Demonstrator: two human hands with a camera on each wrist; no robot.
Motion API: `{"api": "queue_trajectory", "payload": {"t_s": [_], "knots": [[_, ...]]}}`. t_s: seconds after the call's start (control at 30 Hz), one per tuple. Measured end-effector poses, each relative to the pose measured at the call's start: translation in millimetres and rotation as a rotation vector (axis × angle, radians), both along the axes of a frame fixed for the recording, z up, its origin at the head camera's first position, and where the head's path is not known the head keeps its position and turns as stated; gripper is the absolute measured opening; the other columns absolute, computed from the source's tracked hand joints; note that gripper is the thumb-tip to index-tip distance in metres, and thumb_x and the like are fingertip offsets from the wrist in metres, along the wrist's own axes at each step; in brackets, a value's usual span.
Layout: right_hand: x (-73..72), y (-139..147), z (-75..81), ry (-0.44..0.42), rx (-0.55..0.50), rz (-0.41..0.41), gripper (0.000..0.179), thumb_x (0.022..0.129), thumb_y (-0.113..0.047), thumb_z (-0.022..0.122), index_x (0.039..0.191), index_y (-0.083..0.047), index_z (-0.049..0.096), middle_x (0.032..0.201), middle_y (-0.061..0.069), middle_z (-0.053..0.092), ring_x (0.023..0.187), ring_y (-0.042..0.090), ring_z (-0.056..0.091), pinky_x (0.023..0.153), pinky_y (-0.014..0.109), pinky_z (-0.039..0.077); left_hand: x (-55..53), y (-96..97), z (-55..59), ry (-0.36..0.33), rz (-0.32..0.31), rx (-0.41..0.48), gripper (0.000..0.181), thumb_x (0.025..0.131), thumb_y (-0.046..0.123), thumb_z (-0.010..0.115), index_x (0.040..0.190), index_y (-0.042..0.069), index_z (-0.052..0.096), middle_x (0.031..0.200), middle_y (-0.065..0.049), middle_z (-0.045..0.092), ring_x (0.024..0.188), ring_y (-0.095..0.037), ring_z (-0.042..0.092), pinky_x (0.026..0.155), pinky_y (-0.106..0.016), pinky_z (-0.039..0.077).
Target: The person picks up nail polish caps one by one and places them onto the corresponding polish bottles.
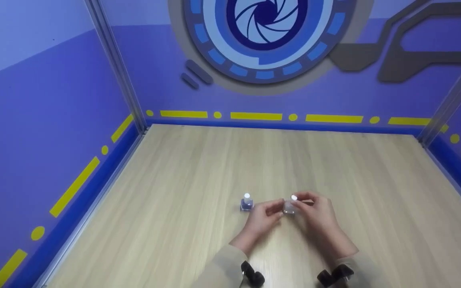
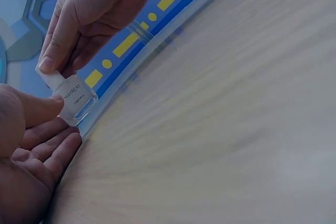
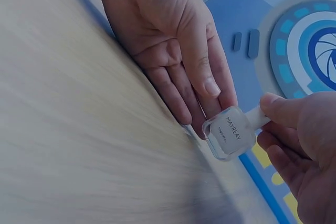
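Note:
A clear, square-bodied nail polish bottle (image 3: 229, 134) with a white cap and "MAYREAY" lettering is between the two hands. My right hand (image 1: 321, 212) pinches its white cap between thumb and fingers, as the right wrist view shows. The left hand (image 1: 263, 218) is beside the glass body, palm turned toward it, with its fingers (image 3: 178, 85) loosely extended and reaching to the bottle's edge. Its thumb stands apart from the glass in the right wrist view. To the left of that hand, a second nail polish bottle (image 1: 246, 205), darker with a white cap, stands upright.
The bottles and hands are over a light wood-grain table (image 1: 198, 172). Blue panels with yellow markings enclose it at the back (image 1: 256, 102) and sides, with metal posts (image 1: 123, 72) at the corners. Black bands (image 1: 251, 274) circle both wrists over beige sleeves.

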State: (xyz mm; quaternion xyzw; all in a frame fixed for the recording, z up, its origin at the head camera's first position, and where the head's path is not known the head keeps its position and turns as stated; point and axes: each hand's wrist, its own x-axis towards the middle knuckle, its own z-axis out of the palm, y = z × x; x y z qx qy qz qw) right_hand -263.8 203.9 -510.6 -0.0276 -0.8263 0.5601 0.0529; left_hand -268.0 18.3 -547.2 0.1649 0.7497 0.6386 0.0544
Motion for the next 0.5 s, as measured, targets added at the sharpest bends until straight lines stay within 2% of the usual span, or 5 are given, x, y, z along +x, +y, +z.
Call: {"api": "queue_trajectory", "payload": {"t_s": [0.17,0.37,0.5], "knots": [[-1.3,2.5,-0.8,-0.014,0.003,-0.001,0.025,0.091,-0.014,0.079,0.111,-0.001,0.074,0.115,0.018,0.076,0.106,0.026,0.074,0.082,0.016,0.058,0.3,-0.5,-0.6,0.001,0.003,-0.023,0.038,0.097,0.001,0.065,0.134,0.001,0.064,0.136,-0.015,0.068,0.13,-0.028,0.065,0.108,-0.029,0.053],[-3.5,4.2,-3.2,0.006,0.061,0.005,0.021,0.092,-0.011,0.076,0.111,-0.002,0.075,0.113,0.016,0.076,0.109,0.028,0.072,0.083,0.015,0.055,-0.2,-0.5,0.0,0.022,0.016,-0.069,0.036,0.097,0.002,0.064,0.133,0.003,0.066,0.135,-0.012,0.069,0.131,-0.028,0.064,0.112,-0.034,0.05],[-3.2,4.0,-3.8,0.008,0.08,0.006,0.021,0.093,-0.011,0.076,0.112,-0.002,0.074,0.113,0.016,0.076,0.108,0.028,0.072,0.086,0.019,0.056,-0.3,0.0,0.7,0.022,0.024,-0.078,0.036,0.097,0.001,0.063,0.132,0.003,0.066,0.135,-0.012,0.069,0.131,-0.029,0.064,0.114,-0.036,0.049]]}}
